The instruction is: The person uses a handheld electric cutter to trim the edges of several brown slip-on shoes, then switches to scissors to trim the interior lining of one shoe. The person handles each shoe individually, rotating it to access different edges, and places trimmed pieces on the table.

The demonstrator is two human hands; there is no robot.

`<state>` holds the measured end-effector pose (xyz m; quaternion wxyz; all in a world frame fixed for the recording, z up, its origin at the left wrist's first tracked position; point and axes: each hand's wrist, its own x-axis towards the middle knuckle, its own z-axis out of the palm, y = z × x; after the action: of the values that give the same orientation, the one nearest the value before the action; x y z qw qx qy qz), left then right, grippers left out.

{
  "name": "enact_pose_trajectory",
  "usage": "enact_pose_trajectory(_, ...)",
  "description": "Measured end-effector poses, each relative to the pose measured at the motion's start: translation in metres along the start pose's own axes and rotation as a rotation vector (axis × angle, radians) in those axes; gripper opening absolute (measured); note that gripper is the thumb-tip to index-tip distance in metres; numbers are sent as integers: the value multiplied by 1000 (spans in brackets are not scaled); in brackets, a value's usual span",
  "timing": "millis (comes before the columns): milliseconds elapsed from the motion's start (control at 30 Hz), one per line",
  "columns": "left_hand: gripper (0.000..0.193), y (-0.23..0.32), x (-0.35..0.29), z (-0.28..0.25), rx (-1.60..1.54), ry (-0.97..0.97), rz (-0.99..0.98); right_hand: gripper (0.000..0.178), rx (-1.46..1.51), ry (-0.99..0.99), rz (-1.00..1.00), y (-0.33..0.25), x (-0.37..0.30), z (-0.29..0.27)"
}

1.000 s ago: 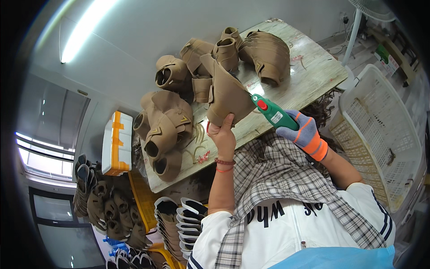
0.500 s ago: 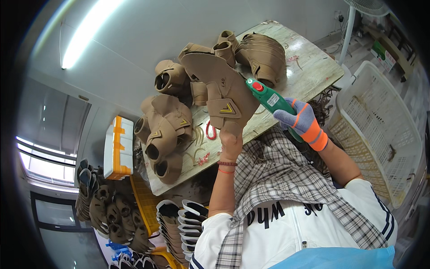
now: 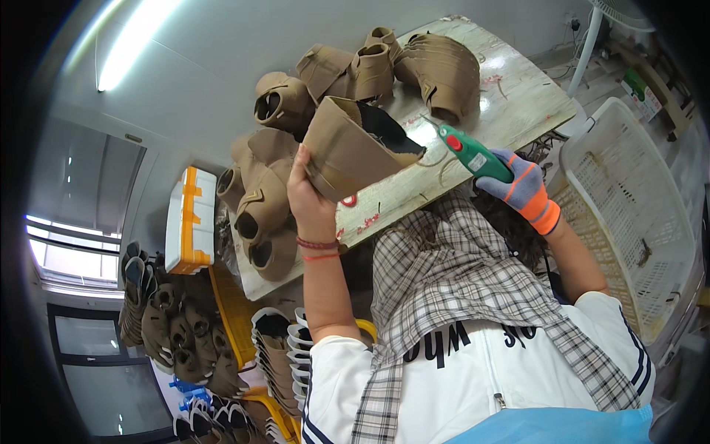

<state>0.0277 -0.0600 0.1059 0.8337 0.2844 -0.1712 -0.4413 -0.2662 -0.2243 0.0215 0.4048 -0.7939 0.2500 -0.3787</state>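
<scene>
My left hand (image 3: 312,206) grips a brown shoe upper (image 3: 342,152) by its left side, fingers wrapped round the edge. The upper is tilted above the table, and its dark lining and ragged lower-right rim show. In a grey and orange glove, my right hand (image 3: 523,189) holds a green electric hand cutter (image 3: 479,159) with a red switch. Its thin metal tip points up and left, apart from the upper. Behind the held piece stand several more brown shoe uppers (image 3: 285,103), with a nested stack of uppers (image 3: 442,70) at the far right.
The pale worktable (image 3: 510,81) carries scraps and a red handle (image 3: 349,200), partly hidden. To the right stands a white plastic basket (image 3: 629,214), with a fan (image 3: 592,44) beyond. Left are a white-orange box (image 3: 188,222), yellow crate (image 3: 235,318) and stacked uppers (image 3: 274,348).
My left hand has moved left and turned the upper, so its lining shows instead of its yellow-marked outside. The cutter has come away from the edge, slightly to the right.
</scene>
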Motion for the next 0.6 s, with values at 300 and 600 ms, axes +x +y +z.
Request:
enact_pose_trajectory(300, 32, 20, 29, -59, -401, -12, -371, 53, -270, -52, -274, -1, -8, -7)
enact_pose_trajectory(600, 33, 8, 32, -53, -425, -3, -368, 53, -153, -130, -259, -13, -3, -1)
